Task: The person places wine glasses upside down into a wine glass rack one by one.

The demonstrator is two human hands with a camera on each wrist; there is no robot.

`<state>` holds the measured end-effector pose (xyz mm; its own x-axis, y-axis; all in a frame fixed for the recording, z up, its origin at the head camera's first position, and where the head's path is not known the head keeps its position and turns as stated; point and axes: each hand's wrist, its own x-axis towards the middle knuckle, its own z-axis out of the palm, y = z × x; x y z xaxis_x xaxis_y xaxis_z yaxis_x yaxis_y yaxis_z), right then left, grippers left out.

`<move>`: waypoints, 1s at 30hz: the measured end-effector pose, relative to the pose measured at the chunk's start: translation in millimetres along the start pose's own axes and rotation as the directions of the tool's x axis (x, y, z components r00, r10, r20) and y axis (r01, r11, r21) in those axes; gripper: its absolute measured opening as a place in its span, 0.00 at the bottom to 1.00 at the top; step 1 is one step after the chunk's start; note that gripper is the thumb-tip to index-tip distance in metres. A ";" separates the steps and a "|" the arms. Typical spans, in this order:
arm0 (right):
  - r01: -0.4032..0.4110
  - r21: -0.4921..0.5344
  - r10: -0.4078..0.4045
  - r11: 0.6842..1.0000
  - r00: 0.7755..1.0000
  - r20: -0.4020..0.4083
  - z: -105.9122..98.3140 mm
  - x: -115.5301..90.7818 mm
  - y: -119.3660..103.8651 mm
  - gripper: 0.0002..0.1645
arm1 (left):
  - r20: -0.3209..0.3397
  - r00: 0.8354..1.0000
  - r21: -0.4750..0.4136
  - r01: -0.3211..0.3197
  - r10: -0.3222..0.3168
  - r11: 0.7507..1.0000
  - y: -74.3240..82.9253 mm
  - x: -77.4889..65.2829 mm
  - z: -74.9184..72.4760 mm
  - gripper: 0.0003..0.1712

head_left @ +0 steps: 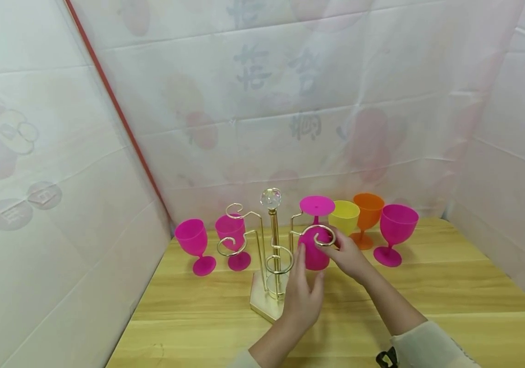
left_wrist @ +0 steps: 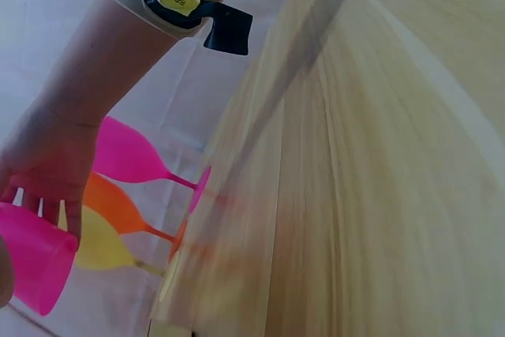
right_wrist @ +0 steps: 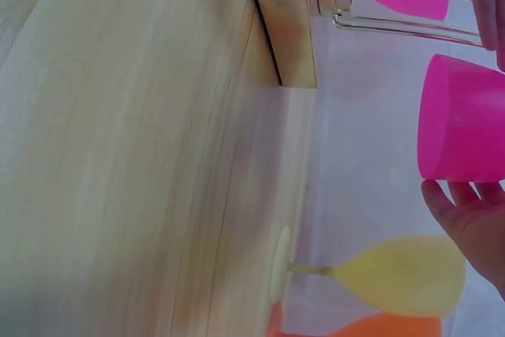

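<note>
An upside-down pink goblet (head_left: 316, 256) is at the right-hand ring of a gold rack (head_left: 267, 300), foot above the ring and bowl below it, clear of the table. The person's right hand (head_left: 350, 258) holds the bowl from the right; its fingertips touch the bowl near the rim in the right wrist view. On the other side, the left hand (head_left: 300, 294) reaches up beside the bowl and ring, fingers extended and thumb apart. Its contact with the goblet is partly hidden. The left wrist view also shows the goblet (left_wrist: 35, 262) between the hands.
Two upright pink goblets, one at the far left (head_left: 191, 237) and one behind the rack (head_left: 231, 232), stand on the wooden table (head_left: 179, 312). To the right stand yellow (head_left: 344, 215), orange (head_left: 368, 210) and pink (head_left: 397, 225) goblets. Fabric walls surround the table.
</note>
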<state>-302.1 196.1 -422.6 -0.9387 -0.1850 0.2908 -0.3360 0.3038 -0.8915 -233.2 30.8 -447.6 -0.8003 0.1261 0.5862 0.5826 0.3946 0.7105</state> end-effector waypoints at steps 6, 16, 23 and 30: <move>-0.006 -0.005 0.006 1.000 1.000 -0.009 0.7 0.1 -0.3 0.35 | -0.141 0.962 -0.021 -0.238 0.232 0.971 -9.4 -8.4 -22.9 0.24; -0.011 0.005 0.011 1.000 1.000 -0.015 1.6 -0.4 -1.4 0.34 | -0.405 0.854 -0.047 -0.376 0.327 0.925 -42.5 -10.8 -57.6 0.15; -0.012 -0.016 0.012 1.000 0.999 -0.034 3.1 -2.3 -4.7 0.35 | -0.382 0.921 -0.078 -0.118 0.080 0.990 -63.0 -9.6 -67.5 0.21; -0.001 -0.006 0.000 1.000 0.999 -0.040 2.2 -5.5 -6.0 0.39 | -0.224 0.952 -0.243 0.154 -0.210 0.958 -58.9 -7.7 -77.4 0.24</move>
<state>-294.7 193.3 -419.6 -0.9412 -0.1475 0.3041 -0.3359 0.3095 -0.8896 -250.4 -63.9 -463.9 -0.8522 -0.1671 0.4957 0.4688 0.1766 0.8655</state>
